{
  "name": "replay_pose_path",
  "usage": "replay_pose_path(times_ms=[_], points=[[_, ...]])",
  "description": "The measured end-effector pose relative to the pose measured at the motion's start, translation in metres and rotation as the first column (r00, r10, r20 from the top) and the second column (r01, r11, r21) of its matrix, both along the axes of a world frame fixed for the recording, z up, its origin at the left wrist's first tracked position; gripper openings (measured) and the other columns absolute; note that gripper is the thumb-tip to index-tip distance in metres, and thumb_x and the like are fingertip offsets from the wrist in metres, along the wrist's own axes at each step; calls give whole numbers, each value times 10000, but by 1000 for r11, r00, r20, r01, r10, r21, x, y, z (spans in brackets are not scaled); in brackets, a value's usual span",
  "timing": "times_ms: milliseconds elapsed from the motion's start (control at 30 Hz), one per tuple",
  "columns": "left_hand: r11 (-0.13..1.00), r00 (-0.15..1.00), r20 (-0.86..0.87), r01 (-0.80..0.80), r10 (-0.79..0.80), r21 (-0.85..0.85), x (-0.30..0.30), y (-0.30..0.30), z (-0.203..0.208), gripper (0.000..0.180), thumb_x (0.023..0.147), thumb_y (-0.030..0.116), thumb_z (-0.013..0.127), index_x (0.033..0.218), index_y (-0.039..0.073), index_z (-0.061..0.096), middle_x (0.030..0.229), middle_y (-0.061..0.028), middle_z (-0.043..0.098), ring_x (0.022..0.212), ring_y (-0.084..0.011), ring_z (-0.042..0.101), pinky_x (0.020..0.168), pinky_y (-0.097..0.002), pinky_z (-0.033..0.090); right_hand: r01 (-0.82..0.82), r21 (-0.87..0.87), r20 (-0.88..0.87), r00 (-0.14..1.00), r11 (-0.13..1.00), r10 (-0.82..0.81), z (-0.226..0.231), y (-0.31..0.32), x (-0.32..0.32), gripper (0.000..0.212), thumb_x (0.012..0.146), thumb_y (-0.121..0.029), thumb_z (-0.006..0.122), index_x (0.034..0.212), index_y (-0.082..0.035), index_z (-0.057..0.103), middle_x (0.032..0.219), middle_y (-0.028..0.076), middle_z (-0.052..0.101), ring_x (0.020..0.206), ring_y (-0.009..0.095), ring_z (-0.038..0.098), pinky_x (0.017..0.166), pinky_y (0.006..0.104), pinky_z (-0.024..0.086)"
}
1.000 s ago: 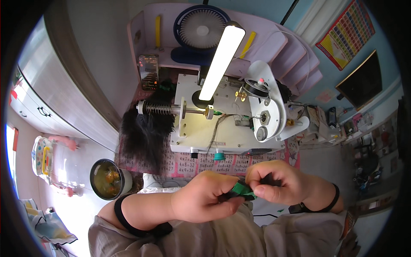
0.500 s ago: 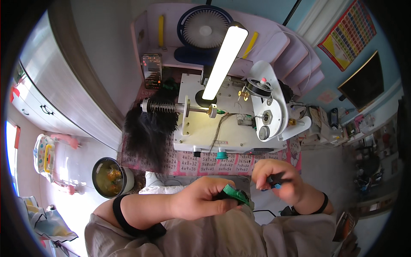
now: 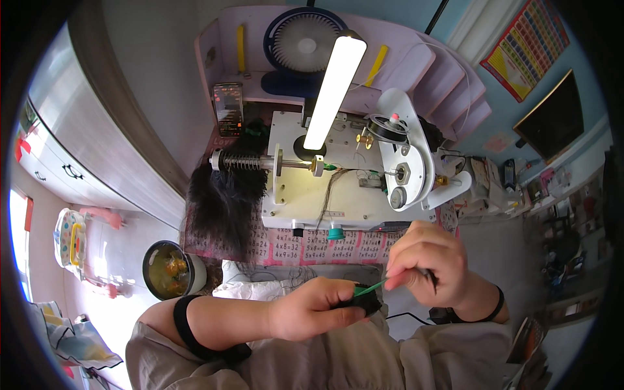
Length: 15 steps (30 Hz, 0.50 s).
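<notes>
My left hand is closed around a small dark, bristly bundle, its thumb and fingers on either side. From the top of this bundle a thin green strip stretches to the right. Its other end is pinched by the fingertips of my right hand. Something slim and dark shows at the right palm, too covered to name. Ahead of both hands stands a white tabletop machine with a spring-loaded shaft and a wire spool. A few dark strands hang from the shaft's end.
Long black hair lies at the machine's left over a pink printed cloth. A bright lamp bar reaches over the machine. Behind are a fan and a phone. A bucket stands at the left.
My right hand has come up and turned over, and now pinches the green strip, which lay folded at my left hand before. The strip is now drawn out straight and thin.
</notes>
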<state>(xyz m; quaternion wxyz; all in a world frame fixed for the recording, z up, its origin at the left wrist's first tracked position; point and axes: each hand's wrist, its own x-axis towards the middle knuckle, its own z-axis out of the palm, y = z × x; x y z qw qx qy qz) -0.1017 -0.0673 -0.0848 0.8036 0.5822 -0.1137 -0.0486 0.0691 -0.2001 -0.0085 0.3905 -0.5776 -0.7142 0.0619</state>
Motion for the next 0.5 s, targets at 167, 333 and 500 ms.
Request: replay_pose_path(times_ms=[167,333,500], points=[[997,998,-50,-39,36,-63,-10,-3,-16,161,928,120,519,1024,6,578,887,3,557,831,-71,481,756,-239,403,523,149,-432,798,839,-421,-3,-28,56,83,828,-9,619,773,-32,561,786,25,572,718,105,514,673,238,414],[968,966,-246,-130,75,-213,-11,7,-15,218,923,112,524,1107,2,562,931,20,566,824,-66,480,742,-232,407,838,-382,-105,379,389,-919,-64,-150,174,122,824,-87,639,768,1,576,777,56,607,739,149,567,693,276,431],[686,700,-233,-712,676,-149,-16,29,-38,297,909,284,474,935,-3,549,657,17,450,569,-88,376,551,-246,318,815,182,-92,-544,-551,-834,-195,-311,255,70,813,-88,626,798,-20,627,789,110,666,682,230,636,610,356,471]])
